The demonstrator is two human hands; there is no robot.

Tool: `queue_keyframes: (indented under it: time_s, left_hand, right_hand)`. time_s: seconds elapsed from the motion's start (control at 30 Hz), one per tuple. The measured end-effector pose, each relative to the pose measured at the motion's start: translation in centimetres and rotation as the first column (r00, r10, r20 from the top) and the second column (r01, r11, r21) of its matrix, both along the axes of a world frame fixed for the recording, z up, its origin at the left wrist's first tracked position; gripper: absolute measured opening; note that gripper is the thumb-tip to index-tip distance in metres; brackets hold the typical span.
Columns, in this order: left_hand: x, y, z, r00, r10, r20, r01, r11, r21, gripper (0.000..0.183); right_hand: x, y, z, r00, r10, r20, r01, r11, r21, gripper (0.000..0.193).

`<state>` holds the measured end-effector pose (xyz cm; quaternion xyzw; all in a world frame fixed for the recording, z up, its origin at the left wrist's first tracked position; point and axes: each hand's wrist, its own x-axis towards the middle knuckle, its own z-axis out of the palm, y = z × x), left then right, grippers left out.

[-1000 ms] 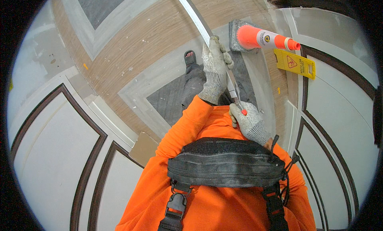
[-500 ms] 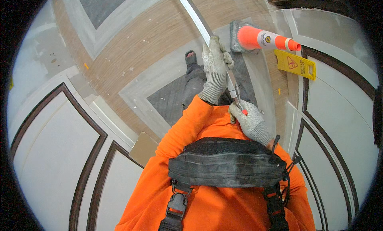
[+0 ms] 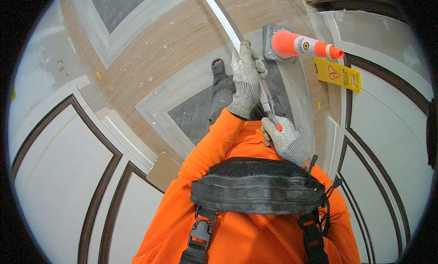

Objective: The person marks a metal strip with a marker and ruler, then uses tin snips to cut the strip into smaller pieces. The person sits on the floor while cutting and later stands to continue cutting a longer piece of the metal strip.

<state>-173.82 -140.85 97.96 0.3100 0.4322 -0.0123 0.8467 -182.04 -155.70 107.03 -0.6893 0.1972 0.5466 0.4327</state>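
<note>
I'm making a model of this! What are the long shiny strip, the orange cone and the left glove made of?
Long strip: probably metal, smooth and silvery, because its face gleams.
Orange cone: likely plastic, maybe rubbery, since its bright colour looks smooth and even.
Left glove: seems to be knitted fabric, speckled grey, with a ribbed cuff; the exact fibre isn't clear.

The long strip (image 3: 221, 18) looks like smooth, shiny metal; the gloves (image 3: 245, 77) are rough knitted cloth; the cone (image 3: 284, 43), matt plastic.
</note>
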Motion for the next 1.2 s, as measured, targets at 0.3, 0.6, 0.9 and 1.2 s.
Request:
queue_keyframes:
  time_s: [0.3, 0.6, 0.9, 1.2]
  left_hand:
    - [0.0, 0.0, 0.1, 1.000, 0.017, 0.010, -0.017, 1.000, -0.016, 0.038]
    - [-0.3, 0.0, -0.3, 0.999, 0.023, 0.032, -0.022, 1.000, -0.019, 0.039]
    - [-0.9, 0.6, -0.6, 0.990, 0.043, 0.137, -0.030, 0.995, -0.096, 0.057]
    - [-0.3, 1.5, 1.9, 0.960, 0.099, 0.260, -0.020, 0.957, -0.291, 0.076]
  right_hand:
    - [0.0, -0.1, -0.3, 0.993, 0.113, 0.037, -0.111, 0.992, -0.058, 0.041]
    - [0.1, 0.3, 0.3, 0.989, 0.135, 0.065, -0.130, 0.988, -0.079, 0.042]
    - [0.1, -0.1, 0.6, 0.979, 0.162, 0.122, -0.171, 0.983, 0.069, 0.038]
    - [0.7, -0.3, 4.9, 0.907, 0.399, 0.131, -0.390, 0.916, -0.093, 0.045]
